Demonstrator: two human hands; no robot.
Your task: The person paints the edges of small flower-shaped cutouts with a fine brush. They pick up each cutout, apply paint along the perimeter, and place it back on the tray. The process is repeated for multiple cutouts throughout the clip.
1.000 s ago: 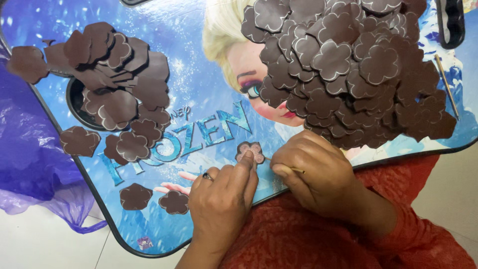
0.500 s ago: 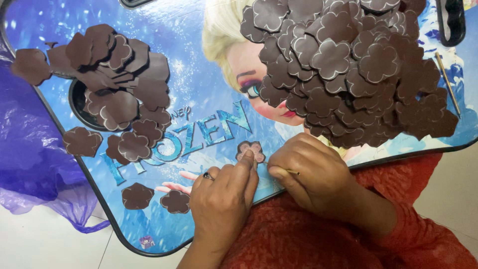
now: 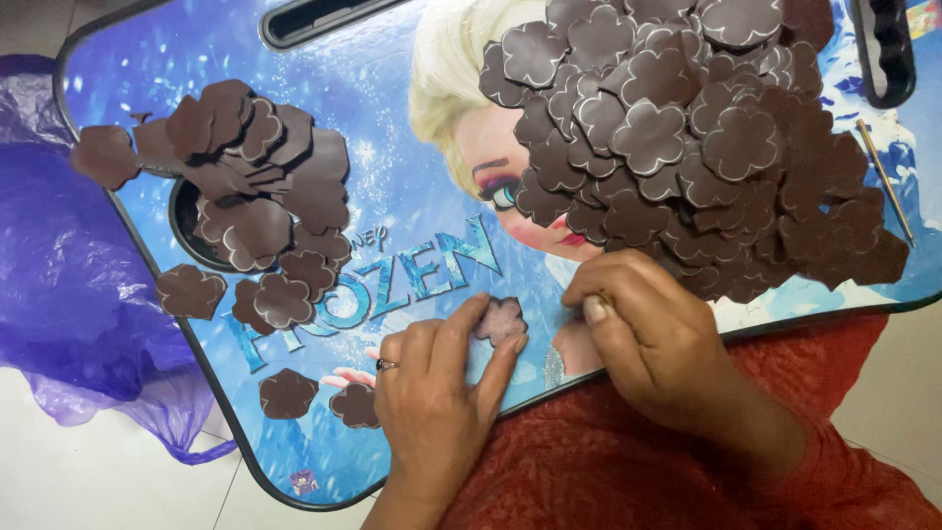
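Left hand [image 3: 432, 402] pins single flower cutout [image 3: 500, 319] near tray [image 3: 392, 196] front edge, fingers closed on it. Right hand [image 3: 653, 339] curled just beside; contents cannot tell. Risk: big pile [image 3: 687, 147] just behind right hand, knuckle nudge could scatter pieces off front edge.

Blue printed lap tray [image 3: 412, 196] carries brown flower cutouts [image 3: 687, 147].

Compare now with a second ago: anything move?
Barely. The left hand keeps its fingers on the small brown flower cutout; the right hand stays curled beside it. Big pile, smaller pile and thin stick lie unchanged on the blue tray.
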